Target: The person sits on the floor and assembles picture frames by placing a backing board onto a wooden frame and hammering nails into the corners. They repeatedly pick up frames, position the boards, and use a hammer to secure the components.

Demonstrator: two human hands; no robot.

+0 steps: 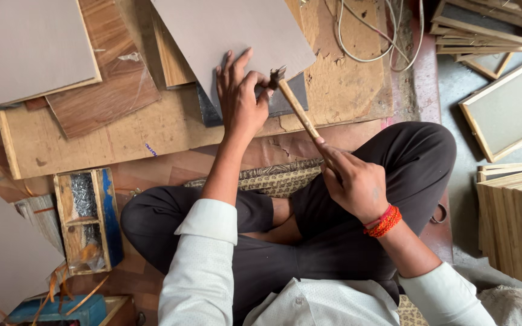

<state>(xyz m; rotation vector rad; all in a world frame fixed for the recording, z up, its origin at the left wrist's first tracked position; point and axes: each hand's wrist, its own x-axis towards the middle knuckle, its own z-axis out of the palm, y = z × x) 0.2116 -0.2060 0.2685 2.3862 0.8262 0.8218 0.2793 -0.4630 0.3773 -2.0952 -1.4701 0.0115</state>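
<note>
Seen from the head: left hand (240, 99) pressed flat on the grey backing board (237, 30), thumb and finger pinched on something too small to tell; right hand (354, 181) at 4 o'clock from it, wrapped tight round the hammer (294, 104); hammer head just beside left fingertips; wooden nail box (89, 217) at 8 o'clock; stacked picture frames (509, 108) at 3 o'clock.

Work surface: plywood sheet (152, 130) laid on the floor (164, 175), under the left hand (241, 99). Boards (101, 90) stacked left of that hand. Nail box (87, 218) placed lower left; frames (512, 108) piled right of the right hand (357, 181).
</note>
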